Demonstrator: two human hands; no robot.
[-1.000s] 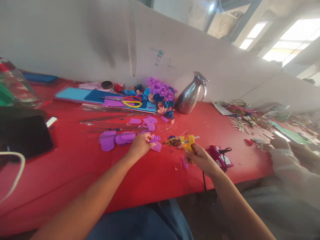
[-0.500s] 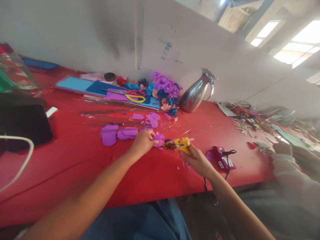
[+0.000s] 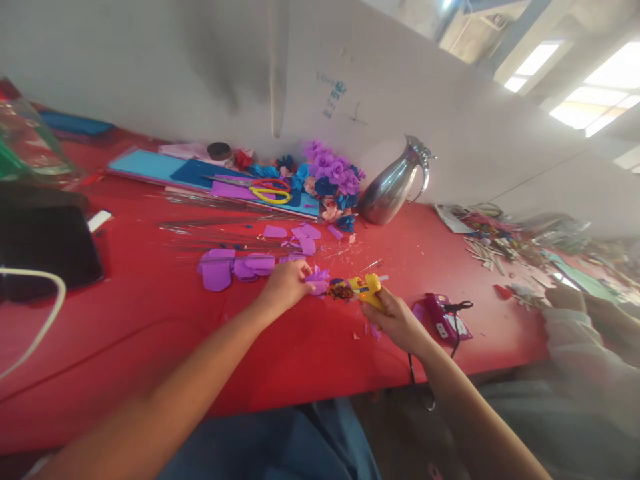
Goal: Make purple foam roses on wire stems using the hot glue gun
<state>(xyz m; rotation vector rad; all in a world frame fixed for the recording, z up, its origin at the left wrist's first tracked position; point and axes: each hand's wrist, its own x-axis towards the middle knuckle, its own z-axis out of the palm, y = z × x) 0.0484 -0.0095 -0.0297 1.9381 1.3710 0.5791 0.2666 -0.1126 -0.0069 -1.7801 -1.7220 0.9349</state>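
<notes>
My right hand [image 3: 387,309] is closed round a yellow glue gun [image 3: 371,287] that points left, its nozzle end dark and crusted. A translucent glue stick [image 3: 383,277] pokes out behind it. Between the nozzle and my left hand [image 3: 287,285] is a purple paper flower [image 3: 318,280]; the left fingers pinch it. Whether the nozzle touches the flower is hard to make out. Just left of that hand lie cut purple petals [image 3: 219,269], with more petals [image 3: 304,237] beyond it.
Scissors [image 3: 270,191] lie on blue sheets [image 3: 150,167] at the back. Finished paper flowers [image 3: 333,170] and a metal jug [image 3: 393,183] stand by the wall. A magenta power socket [image 3: 447,317] is right of my hand; a dark tablet [image 3: 50,253] lies left. At far right a person's sleeve [image 3: 580,340] shows.
Both hands stay almost in place, the glue gun still at the purple flower. The view has shifted very slightly.
</notes>
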